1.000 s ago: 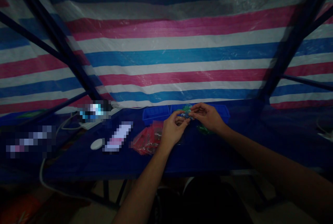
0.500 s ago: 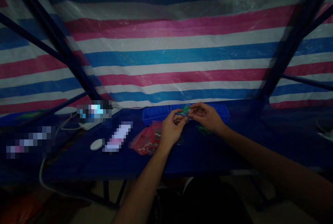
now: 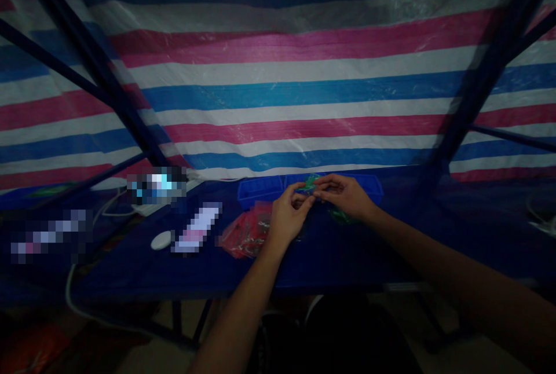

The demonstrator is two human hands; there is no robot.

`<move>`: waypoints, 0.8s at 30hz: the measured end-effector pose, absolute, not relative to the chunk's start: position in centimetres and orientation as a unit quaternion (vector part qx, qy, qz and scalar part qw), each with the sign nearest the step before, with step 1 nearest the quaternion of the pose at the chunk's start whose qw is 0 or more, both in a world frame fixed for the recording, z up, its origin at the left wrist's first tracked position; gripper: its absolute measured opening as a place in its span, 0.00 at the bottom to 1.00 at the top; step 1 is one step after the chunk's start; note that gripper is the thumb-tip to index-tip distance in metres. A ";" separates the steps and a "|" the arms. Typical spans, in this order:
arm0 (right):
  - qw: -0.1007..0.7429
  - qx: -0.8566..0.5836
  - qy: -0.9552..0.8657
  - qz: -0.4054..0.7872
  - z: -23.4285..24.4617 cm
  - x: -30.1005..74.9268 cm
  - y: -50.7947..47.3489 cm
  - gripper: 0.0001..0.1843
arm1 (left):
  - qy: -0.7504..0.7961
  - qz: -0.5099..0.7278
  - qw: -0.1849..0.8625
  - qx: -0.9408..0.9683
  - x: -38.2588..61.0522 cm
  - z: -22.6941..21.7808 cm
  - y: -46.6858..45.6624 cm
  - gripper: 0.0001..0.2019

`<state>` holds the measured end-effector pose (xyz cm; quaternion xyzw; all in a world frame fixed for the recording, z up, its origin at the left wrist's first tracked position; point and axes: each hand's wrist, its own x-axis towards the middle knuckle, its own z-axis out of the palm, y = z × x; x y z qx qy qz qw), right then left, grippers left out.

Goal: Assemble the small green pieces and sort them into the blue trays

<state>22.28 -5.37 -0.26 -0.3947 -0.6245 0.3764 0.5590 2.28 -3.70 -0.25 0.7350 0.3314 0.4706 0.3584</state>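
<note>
Between my fingertips is a small green plastic bag [image 3: 311, 183], crinkled and shiny; what lies inside it, if anything, is too dark to tell. My left hand [image 3: 290, 212] is closed on its left side, thumb and fingers pinching. From the right, my right hand [image 3: 345, 193] pinches the same bag, its fingers bent together. Beside my left wrist lies a pile of red plastic bags [image 3: 247, 232] with small dark contents. Another green piece [image 3: 341, 216] rests on the table under my right hand.
Blue plastic trays [image 3: 260, 189] stand behind my hands on the dark blue table [image 3: 339, 264]. To the left are a lit phone [image 3: 197, 228], a round white object [image 3: 161, 240] and a white power strip [image 3: 152, 205] with cables. A striped tarp [image 3: 295, 90] hangs behind, between metal poles.
My right hand has shifted slightly down, its fingers nearer to my left fingertips. My left hand stays almost in place, and both keep hold of the green bag.
</note>
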 end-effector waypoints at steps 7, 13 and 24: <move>0.546 -0.437 -0.696 0.164 0.0 22.2 -6.1 0.12 | 0.323 0.442 0.390 0.740 2.3 -0.1 -3.9 0.17; 0.459 -0.385 -0.799 0.049 0.8 21.9 -6.9 0.13 | 0.288 0.489 0.448 0.691 2.6 -0.5 -3.2 0.18; 0.543 -0.442 -0.689 0.184 0.3 21.8 -6.5 0.15 | 0.330 0.470 0.406 0.711 2.6 -0.5 -3.4 0.11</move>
